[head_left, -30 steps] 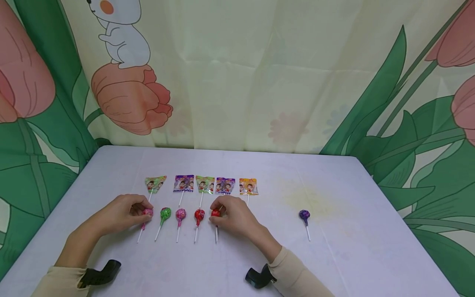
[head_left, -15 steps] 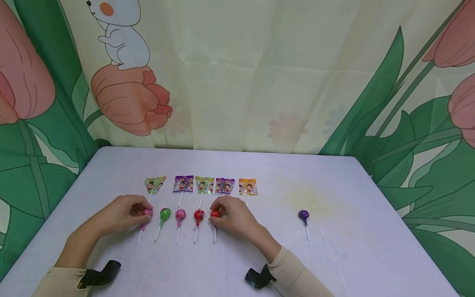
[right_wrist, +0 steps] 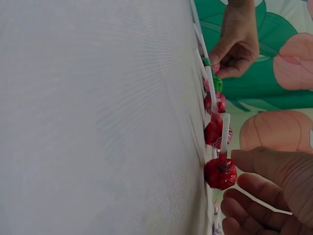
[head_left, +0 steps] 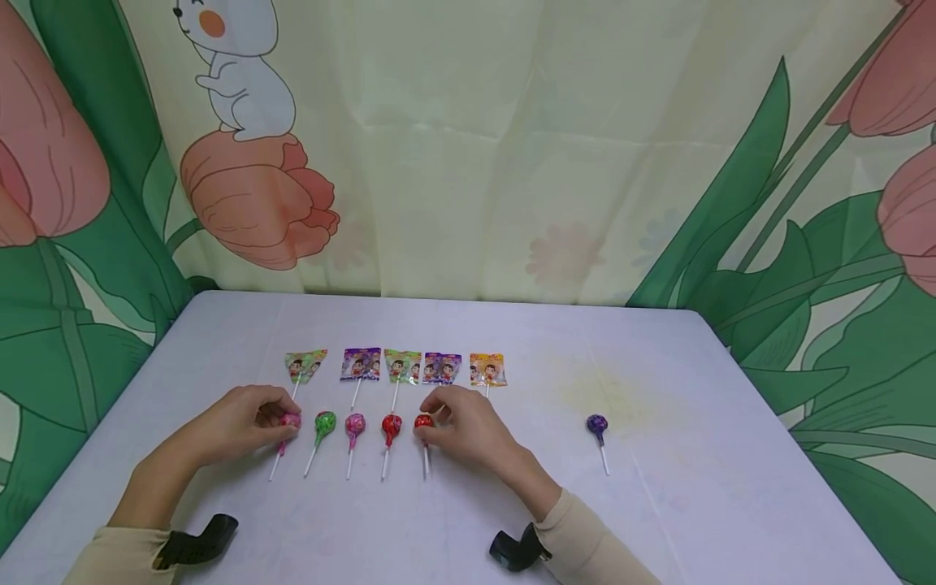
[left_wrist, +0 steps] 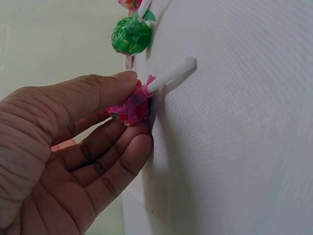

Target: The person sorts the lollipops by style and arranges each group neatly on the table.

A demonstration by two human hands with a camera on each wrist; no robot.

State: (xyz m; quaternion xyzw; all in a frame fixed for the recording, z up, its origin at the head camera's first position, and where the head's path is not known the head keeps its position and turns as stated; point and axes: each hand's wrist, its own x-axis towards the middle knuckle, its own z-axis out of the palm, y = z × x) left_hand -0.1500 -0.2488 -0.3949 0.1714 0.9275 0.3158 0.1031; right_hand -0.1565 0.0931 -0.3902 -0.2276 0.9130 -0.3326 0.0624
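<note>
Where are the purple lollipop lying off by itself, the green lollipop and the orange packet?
purple lollipop (head_left: pixel 597 423), head view, on its wrapped head.
green lollipop (head_left: pixel 325 422), head view, on its wrapped head.
orange packet (head_left: pixel 487 369), head view, on the packet's middle.

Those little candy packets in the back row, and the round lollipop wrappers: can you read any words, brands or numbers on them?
No text can be read.
Flat packets: cartoon faces show, but any lettering is too small and blurred to read.
Round lollipops, such as the pink one in the left hand and the red one at the right hand: only patterned foil shows, with no legible words.
Curtain: pictures only.
</note>
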